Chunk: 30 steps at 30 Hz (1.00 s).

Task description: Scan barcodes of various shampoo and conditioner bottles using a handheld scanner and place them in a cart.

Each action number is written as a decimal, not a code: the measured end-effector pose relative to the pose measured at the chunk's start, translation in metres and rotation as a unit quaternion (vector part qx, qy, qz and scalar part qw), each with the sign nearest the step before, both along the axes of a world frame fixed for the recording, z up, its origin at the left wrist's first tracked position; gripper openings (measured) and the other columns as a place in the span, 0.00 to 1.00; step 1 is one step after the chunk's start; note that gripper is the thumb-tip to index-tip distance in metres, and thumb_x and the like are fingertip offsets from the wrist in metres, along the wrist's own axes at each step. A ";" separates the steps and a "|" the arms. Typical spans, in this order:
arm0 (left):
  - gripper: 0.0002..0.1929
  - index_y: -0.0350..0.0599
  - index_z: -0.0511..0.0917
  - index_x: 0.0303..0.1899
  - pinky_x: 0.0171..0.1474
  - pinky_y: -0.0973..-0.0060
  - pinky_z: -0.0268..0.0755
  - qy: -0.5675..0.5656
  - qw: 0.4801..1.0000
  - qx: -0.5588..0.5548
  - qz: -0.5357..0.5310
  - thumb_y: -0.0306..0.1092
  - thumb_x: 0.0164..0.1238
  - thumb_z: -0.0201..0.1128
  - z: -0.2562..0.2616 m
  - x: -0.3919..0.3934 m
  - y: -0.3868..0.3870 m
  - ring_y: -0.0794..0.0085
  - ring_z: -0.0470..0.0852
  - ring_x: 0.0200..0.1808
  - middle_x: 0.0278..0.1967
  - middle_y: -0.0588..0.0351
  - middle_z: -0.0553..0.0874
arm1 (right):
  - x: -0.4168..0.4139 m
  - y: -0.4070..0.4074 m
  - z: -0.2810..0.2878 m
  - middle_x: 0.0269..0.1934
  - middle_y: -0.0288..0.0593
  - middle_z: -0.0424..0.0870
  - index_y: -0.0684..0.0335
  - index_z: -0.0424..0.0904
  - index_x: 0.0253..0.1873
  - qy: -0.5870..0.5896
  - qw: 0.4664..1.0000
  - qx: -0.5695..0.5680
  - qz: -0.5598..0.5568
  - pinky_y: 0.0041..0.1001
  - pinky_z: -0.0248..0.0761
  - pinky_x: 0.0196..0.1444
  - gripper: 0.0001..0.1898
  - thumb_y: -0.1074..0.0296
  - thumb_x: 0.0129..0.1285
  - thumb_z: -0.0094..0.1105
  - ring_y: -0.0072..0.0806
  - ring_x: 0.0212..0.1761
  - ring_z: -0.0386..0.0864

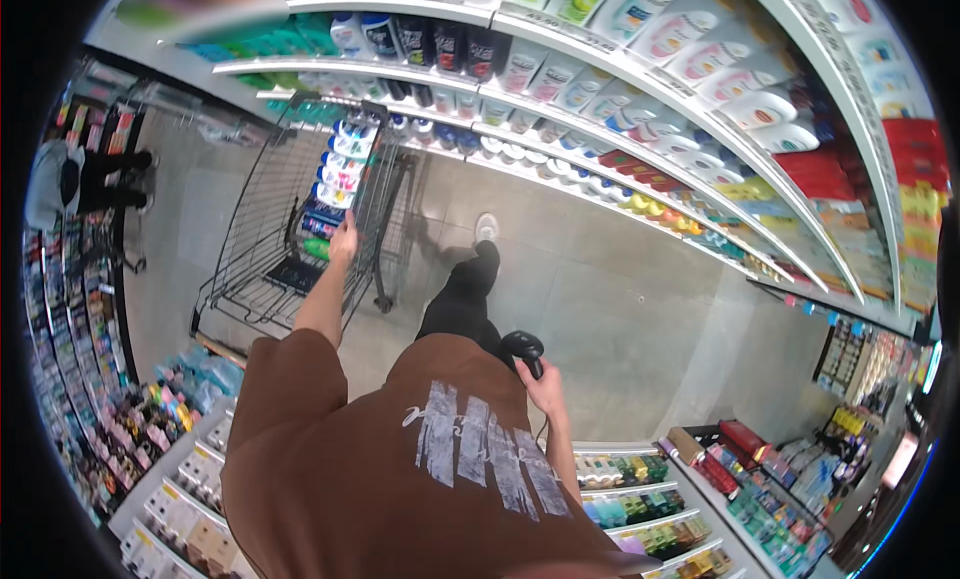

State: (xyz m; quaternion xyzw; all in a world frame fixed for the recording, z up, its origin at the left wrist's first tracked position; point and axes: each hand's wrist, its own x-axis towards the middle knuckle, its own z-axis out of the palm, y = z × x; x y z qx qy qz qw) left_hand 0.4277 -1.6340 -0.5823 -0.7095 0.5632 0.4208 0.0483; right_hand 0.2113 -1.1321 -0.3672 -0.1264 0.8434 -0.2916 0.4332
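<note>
My left hand is at the near side of a black wire shopping cart, beside a row of white bottles with blue caps. Whether its fingers grip the rim or an item cannot be made out. Below the bottles in the cart lie dark blue packages and a green item; a black panel is lower down. My right hand holds a black handheld barcode scanner by its handle, in front of my waist, with a thin cable hanging below it.
A long white shelf unit with rows of bottles and tubes curves across the top. Lower shelves of products stand behind me on the right, with boxed goods beyond. At far left, another person stands by shelving.
</note>
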 end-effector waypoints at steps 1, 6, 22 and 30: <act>0.46 0.42 0.83 0.63 0.52 0.61 0.79 0.020 0.999 0.018 0.019 0.77 0.75 0.38 -0.004 -0.004 0.003 0.56 0.90 0.43 0.39 0.45 0.91 | -0.011 -0.011 0.005 0.32 0.53 0.87 0.68 0.85 0.50 0.004 1.000 -0.006 0.011 0.36 0.76 0.42 0.24 0.48 0.68 0.70 0.34 0.32 0.81; 0.47 0.46 0.88 0.53 0.48 0.62 0.78 0.000 1.000 -0.013 0.001 0.81 0.73 0.36 0.003 -0.024 0.021 0.60 0.91 0.37 0.28 0.51 0.89 | -0.068 -0.039 0.021 0.27 0.48 0.82 0.69 0.85 0.49 0.003 0.999 0.001 0.054 0.35 0.73 0.38 0.23 0.50 0.69 0.70 0.30 0.29 0.75; 0.43 0.47 0.88 0.58 0.61 0.61 0.74 -0.020 0.999 0.044 0.006 0.78 0.75 0.41 0.065 -0.107 0.107 0.51 0.87 0.56 0.44 0.40 0.91 | -0.242 -0.032 0.052 0.29 0.41 0.84 0.69 0.85 0.50 0.036 0.997 0.047 0.041 0.30 0.73 0.39 0.20 0.53 0.70 0.70 0.23 0.31 0.75; 0.41 0.53 0.87 0.60 0.59 0.58 0.75 -0.040 0.998 0.042 0.001 0.76 0.76 0.39 0.036 -0.132 0.161 0.53 0.89 0.49 0.35 0.48 0.90 | -0.290 -0.008 0.046 0.30 0.46 0.85 0.71 0.84 0.49 0.028 0.998 0.018 0.058 0.32 0.75 0.40 0.21 0.53 0.69 0.69 0.26 0.32 0.78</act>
